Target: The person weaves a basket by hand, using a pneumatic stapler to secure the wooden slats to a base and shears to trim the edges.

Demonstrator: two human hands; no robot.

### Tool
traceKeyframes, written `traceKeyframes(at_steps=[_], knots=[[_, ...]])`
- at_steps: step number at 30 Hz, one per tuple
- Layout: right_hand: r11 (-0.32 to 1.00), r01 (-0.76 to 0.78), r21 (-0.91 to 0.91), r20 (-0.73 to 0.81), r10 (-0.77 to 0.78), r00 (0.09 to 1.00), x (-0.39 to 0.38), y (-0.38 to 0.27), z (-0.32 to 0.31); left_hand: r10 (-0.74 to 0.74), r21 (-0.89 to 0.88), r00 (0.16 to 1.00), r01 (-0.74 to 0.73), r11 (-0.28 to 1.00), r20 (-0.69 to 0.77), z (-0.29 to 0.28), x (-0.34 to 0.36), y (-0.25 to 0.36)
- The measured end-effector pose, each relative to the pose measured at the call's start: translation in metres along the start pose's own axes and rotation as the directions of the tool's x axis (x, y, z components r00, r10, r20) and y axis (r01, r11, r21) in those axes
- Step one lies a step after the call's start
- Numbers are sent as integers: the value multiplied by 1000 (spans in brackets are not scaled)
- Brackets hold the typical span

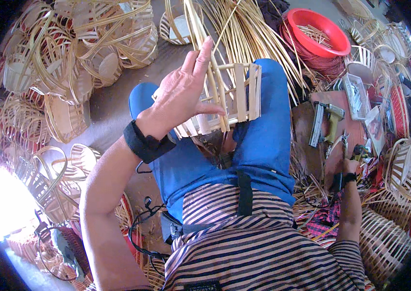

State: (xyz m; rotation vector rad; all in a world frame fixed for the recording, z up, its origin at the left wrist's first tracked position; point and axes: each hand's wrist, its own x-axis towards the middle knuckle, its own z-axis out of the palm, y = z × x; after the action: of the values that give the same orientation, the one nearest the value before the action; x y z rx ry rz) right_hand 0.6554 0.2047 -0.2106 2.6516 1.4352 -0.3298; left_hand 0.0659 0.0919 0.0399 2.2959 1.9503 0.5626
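On the person's lap, across the blue trousers (263, 145), lies a half-made bamboo basket (229, 97). It is pale and square, built from flat upright slats with thin strips around them, and long loose strips rise from it toward the bundle of bamboo strips (249, 29) on the floor beyond the knees.

Around the lap there is little free room. At the left stand piles of finished baskets (69, 53) with curved handles, close to the left knee, and only a narrow piece of brown floor (103, 102) shows between them. At the right lie a red plastic basin (319, 31), a nail gun (324, 121) and a small metal tray (355, 94), all crowded together near the right knee.

The left hand (181, 92), with a black wrist strap (147, 140), has an open grip: the fingers are stretched upward and the palm side rests against the near side of the basket, the thumb lying across the slats. The right hand (348, 169) is low at the right side, closed around a small dark tool (338, 182); which kind of tool I cannot tell.
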Motion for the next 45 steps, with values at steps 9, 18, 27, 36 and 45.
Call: traceKeyframes(at_steps=[9,18,27,36,45], knots=[[560,216,800,297,-682,668,-211,-130,-169,-4,44,1000,4,999,-6,-2,10,2],[-67,800,596,-136,-991,19,-331,-216,-178,-12,-39,1000,11,999,-21,-2,9,3],[28,701,713,-65,-992,106,-336,-230,-179,31,39,990,-26,999,-139,-4,6,10],[149,566,811,11,-971,240,-346,-228,-171,19,26,988,-15,1000,-156,-6,5,11],[111,547,830,-16,-975,222,-331,-245,-205,-212,-633,976,132,763,-52,-17,43,-30]])
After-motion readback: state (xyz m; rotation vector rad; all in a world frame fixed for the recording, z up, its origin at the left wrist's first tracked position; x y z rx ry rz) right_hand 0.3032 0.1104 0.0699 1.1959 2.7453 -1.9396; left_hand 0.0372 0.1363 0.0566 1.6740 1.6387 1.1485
